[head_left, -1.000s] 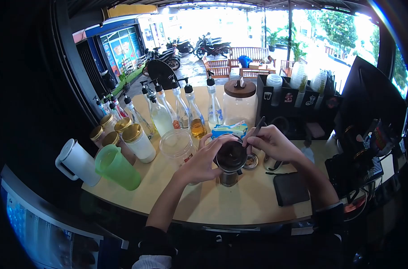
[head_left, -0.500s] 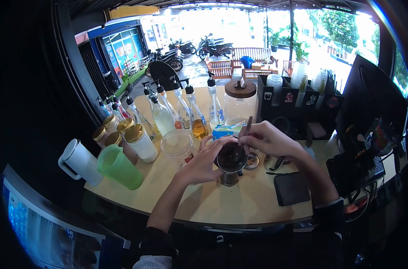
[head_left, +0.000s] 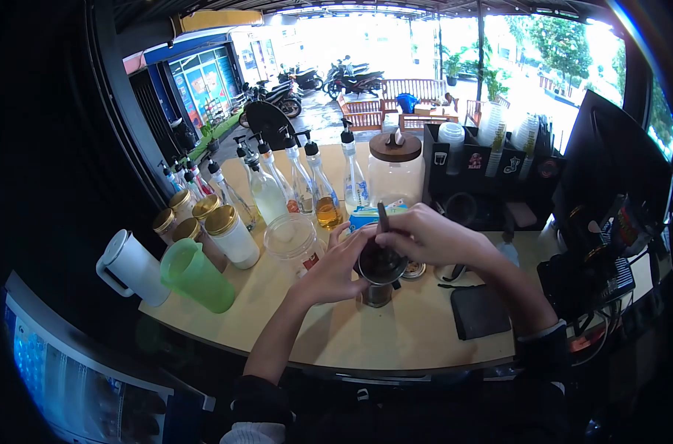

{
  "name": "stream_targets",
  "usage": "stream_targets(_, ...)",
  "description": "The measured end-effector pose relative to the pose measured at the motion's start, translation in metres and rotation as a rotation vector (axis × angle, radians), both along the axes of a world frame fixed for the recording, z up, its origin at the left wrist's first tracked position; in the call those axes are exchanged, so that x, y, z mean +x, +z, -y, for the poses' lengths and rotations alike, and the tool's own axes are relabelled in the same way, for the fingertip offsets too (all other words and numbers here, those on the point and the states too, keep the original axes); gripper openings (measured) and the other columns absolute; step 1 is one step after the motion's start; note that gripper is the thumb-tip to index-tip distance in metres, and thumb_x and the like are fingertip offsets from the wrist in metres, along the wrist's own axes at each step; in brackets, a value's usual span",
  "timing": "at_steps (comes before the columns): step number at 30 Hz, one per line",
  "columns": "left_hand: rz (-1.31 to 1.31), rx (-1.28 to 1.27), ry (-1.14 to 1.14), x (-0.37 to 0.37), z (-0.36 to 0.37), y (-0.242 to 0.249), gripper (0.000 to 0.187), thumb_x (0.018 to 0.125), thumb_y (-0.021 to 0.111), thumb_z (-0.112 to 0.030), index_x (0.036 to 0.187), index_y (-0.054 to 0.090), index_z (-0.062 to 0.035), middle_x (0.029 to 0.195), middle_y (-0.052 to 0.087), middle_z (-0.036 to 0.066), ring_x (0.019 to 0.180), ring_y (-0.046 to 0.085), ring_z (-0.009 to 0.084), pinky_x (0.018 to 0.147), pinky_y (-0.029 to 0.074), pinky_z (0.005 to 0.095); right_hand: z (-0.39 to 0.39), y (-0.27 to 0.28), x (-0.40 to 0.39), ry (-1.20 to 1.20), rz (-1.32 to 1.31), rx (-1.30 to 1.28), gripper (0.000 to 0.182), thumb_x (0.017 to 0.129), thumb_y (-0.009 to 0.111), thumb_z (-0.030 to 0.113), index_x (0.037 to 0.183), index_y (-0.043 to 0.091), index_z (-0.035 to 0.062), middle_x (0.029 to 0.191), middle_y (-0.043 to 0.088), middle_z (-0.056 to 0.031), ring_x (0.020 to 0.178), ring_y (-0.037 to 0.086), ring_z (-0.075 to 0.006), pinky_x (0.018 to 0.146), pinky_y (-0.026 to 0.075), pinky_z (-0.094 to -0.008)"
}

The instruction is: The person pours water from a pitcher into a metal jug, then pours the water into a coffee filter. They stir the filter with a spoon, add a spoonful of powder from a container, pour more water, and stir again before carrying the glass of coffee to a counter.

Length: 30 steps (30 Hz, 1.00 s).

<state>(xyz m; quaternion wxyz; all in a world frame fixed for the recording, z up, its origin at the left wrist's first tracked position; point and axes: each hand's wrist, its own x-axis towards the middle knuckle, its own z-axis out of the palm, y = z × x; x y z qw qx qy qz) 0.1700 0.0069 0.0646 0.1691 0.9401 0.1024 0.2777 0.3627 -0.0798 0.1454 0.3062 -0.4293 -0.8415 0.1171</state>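
A dark, round-mouthed cup (head_left: 383, 268) stands near the middle of the counter, its dark contents visible from above. My left hand (head_left: 330, 268) is wrapped around the cup's left side and rim. In my right hand (head_left: 434, 235) is the thin upright handle of a stirring utensil (head_left: 382, 213), pinched over the mouth; its lower end is hidden inside the cup. Just behind my hands lies a blue and white packet (head_left: 364, 217). To the left of my left hand is a clear round container (head_left: 292, 235), and a small round tin (head_left: 414, 271) sits right of the cup.
Pump bottles (head_left: 325, 189) and a wooden-lidded glass jar (head_left: 395, 177) line the back. Gold-lidded jars (head_left: 236, 240), a green pitcher (head_left: 196, 277) and a white jug (head_left: 135, 266) stand left. A dark pouch (head_left: 480, 311) and a black cup holder (head_left: 473, 166) are on the right.
My right hand has shifted left over the cup, bringing the utensil's handle from a rightward lean to nearly upright. My left hand and the cup have stayed almost in place.
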Motion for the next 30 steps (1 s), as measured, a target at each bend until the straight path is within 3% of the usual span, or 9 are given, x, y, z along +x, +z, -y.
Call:
stream_targets(1, -0.005, -0.013, 0.003, 0.000, 0.001, 0.001, 0.080, 0.065, 0.072, -0.014, 0.134, 0.031, -0.0112, 0.131, 0.048, 0.013, 0.129, 0.042, 0.0282, 0.112, 0.009, 0.0530, 0.003, 0.001, -0.003, 0.004, -0.025, -0.061, 0.024, 0.089, 0.057, 0.017, 0.085, 0.063, -0.0062, 0.071, 0.060, -0.0245, 0.068, 0.059, -0.0398, 0.063, 0.046, -0.0422)
stream_targets(5, -0.028, -0.056, 0.002, -0.001, 0.003, 0.007, 0.080, 0.065, 0.072, -0.014, 0.134, 0.031, -0.0133, 0.131, 0.048, 0.011, 0.129, 0.043, 0.0271, 0.113, 0.009, 0.0527, -0.001, 0.000, 0.007, -0.079, -0.131, -0.089, 0.023, 0.089, 0.059, 0.016, 0.088, 0.062, -0.0063, 0.069, 0.063, -0.0193, 0.062, 0.062, -0.0318, 0.060, 0.048, -0.0376)
stream_targets(9, -0.027, -0.083, 0.021, -0.003, 0.003, 0.002, 0.079, 0.067, 0.073, -0.018, 0.134, 0.031, -0.0150, 0.131, 0.049, 0.010, 0.128, 0.043, 0.0248, 0.113, 0.010, 0.0527, 0.003, -0.013, 0.008, -0.036, -0.172, -0.044, 0.023, 0.092, 0.056, 0.016, 0.087, 0.062, -0.0057, 0.064, 0.062, -0.0131, 0.055, 0.060, -0.0197, 0.054, 0.047, -0.0308)
stream_targets(10, -0.036, -0.138, 0.031, -0.004, 0.003, 0.001, 0.080, 0.067, 0.075, -0.022, 0.134, 0.033, -0.0153, 0.129, 0.051, 0.009, 0.127, 0.045, 0.0256, 0.112, 0.011, 0.0518, 0.005, -0.015, 0.010, -0.065, -0.233, -0.103, 0.022, 0.094, 0.054, 0.014, 0.086, 0.062, -0.0048, 0.063, 0.061, -0.0077, 0.055, 0.058, -0.0114, 0.053, 0.046, -0.0262)
stream_targets(11, -0.045, -0.194, 0.042, -0.005, 0.004, -0.001, 0.080, 0.068, 0.077, -0.026, 0.135, 0.034, -0.0156, 0.127, 0.053, 0.009, 0.125, 0.046, 0.0265, 0.112, 0.013, 0.0508, 0.004, -0.020, 0.012, -0.064, -0.230, -0.103, 0.022, 0.094, 0.054, 0.014, 0.086, 0.062, -0.0048, 0.063, 0.061, -0.0077, 0.055, 0.058, -0.0114, 0.053, 0.046, -0.0262)
stream_targets(14, 0.079, -0.142, 0.164, -0.001, 0.003, -0.015, 0.084, 0.066, 0.081, -0.036, 0.134, 0.037, -0.0131, 0.120, 0.057, 0.009, 0.120, 0.050, 0.0290, 0.112, 0.019, 0.0468, 0.005, -0.029, 0.016, -0.144, -0.594, -0.175, 0.021, 0.097, 0.049, 0.014, 0.090, 0.060, -0.0032, 0.064, 0.060, -0.0024, 0.059, 0.056, -0.0050, 0.052, 0.041, -0.0211)
stream_targets(23, 0.164, -0.510, 0.089, 0.009, -0.003, -0.024, 0.090, 0.062, 0.084, -0.038, 0.132, 0.040, -0.0036, 0.121, 0.057, 0.015, 0.118, 0.053, 0.0289, 0.103, 0.038, 0.0405, -0.001, -0.056, 0.021, -0.072, -0.914, -0.143, 0.018, 0.099, 0.045, 0.017, 0.094, 0.051, 0.0003, 0.071, 0.063, -0.0070, 0.061, 0.054, -0.0051, 0.057, 0.043, -0.0195)
stream_targets(27, 0.192, -0.515, 0.065, 0.009, -0.003, -0.028, 0.092, 0.062, 0.085, -0.036, 0.134, 0.038, -0.0019, 0.123, 0.055, 0.017, 0.118, 0.052, 0.0283, 0.101, 0.041, 0.0388, -0.001, -0.061, 0.014, -0.074, -0.902, -0.121, 0.016, 0.099, 0.045, 0.016, 0.095, 0.050, 0.0019, 0.071, 0.063, -0.0056, 0.061, 0.054, -0.0042, 0.058, 0.044, -0.0194)
stream_targets(30, 0.153, -0.441, 0.099, 0.004, -0.003, -0.028, 0.096, 0.064, 0.085, -0.029, 0.141, 0.031, -0.0059, 0.130, 0.048, 0.013, 0.127, 0.044, 0.0236, 0.108, 0.033, 0.0369, -0.001, -0.062, 0.011, -0.155, -0.696, -0.043, 0.012, 0.097, 0.048, 0.013, 0.096, 0.049, 0.0017, 0.071, 0.065, -0.0037, 0.061, 0.056, -0.0038, 0.056, 0.045, -0.0211)
